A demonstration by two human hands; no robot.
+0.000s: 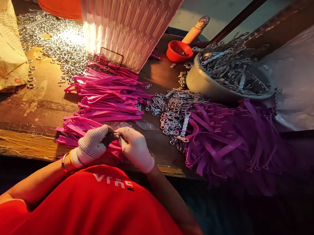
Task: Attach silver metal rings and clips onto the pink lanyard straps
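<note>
My left hand (92, 144), in a dotted knit glove with dark fingertips, is closed at the table's front edge. Facing it, my right hand (136, 148) in a thin white glove is closed too, its thumb and finger pinched. The fingertips of both hands meet on a small metal piece (116, 134); its exact kind is too small to tell. Under and behind the hands lie stacks of magenta straps (111, 94), flat and mostly lengthwise across the table. Some strap ends beneath the hands are hidden.
Loose metal rings (73, 53) pile up at the back left, beside a paper bag (8, 50). Linked metal pieces (173, 111) and purple straps (224, 138) heap on the right, below a full grey tub (211, 81). A red cup (173, 55) and a ribbed translucent panel (125, 21) stand behind.
</note>
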